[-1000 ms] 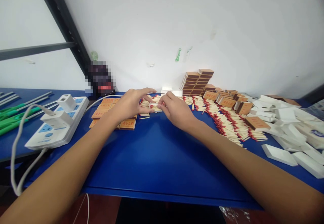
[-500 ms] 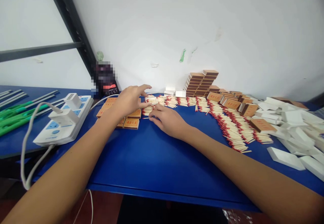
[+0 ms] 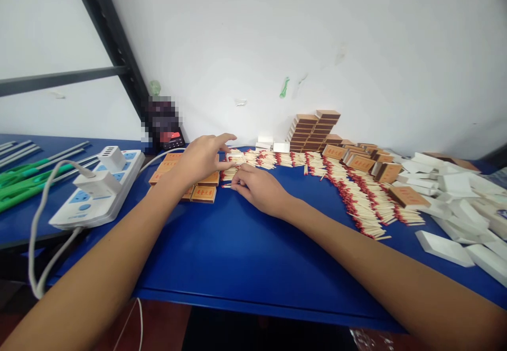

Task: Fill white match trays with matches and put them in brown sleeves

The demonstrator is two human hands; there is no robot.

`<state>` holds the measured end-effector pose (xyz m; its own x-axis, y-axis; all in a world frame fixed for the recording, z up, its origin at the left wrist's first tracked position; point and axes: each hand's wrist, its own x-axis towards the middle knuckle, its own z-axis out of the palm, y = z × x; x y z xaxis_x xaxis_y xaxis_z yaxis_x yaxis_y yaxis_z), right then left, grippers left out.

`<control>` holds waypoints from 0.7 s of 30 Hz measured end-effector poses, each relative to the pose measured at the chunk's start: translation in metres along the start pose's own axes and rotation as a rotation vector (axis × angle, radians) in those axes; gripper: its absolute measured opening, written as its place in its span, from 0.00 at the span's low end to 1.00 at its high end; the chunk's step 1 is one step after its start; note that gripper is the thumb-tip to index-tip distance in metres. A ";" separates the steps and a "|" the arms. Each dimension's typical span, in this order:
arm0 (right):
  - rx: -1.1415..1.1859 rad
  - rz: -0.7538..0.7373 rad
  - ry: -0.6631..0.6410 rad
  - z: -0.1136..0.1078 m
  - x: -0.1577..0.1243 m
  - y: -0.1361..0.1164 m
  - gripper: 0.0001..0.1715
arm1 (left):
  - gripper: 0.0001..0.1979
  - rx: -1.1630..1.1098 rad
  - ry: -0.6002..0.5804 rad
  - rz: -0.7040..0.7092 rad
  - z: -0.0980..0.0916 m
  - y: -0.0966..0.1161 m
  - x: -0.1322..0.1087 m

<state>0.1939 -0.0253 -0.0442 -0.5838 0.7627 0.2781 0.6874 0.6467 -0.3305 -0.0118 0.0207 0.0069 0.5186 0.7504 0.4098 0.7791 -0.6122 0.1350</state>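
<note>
My left hand [image 3: 203, 156] is at a small white matchbox tray [image 3: 236, 157], thumb along its near side and index finger raised; the other fingers are partly hidden. The tray lies among loose red-tipped matches [image 3: 250, 157]. Just right of it, my right hand [image 3: 259, 188] is closed with fingertips pinched together low over the blue table [image 3: 237, 250], at the end of the match row. A match [image 3: 226, 186] shows by those fingertips. Orange-brown matchboxes [image 3: 204, 193] lie flat beneath and beside my left hand.
A stack of matchboxes [image 3: 312, 131] stands against the wall, with more boxes [image 3: 360, 162] tumbled beside it. Matches [image 3: 362, 203] spread in bands on the right. White trays [image 3: 446, 248] pile up at far right. A power strip [image 3: 99, 203] and green-handled rods [image 3: 24, 182] lie left.
Both hands stay almost in place. The view has shifted slightly, and the fingertips of my right hand have moved very little beside the matches.
</note>
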 end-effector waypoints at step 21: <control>-0.220 0.074 0.222 -0.030 -0.005 0.025 0.09 | 0.30 -0.257 -0.030 0.066 0.006 0.017 -0.002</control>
<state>0.2273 -0.0130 -0.0273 -0.4373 0.7737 0.4584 0.8152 0.5563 -0.1613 0.0022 0.0105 0.0028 0.5784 0.7113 0.3993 0.6303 -0.7004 0.3347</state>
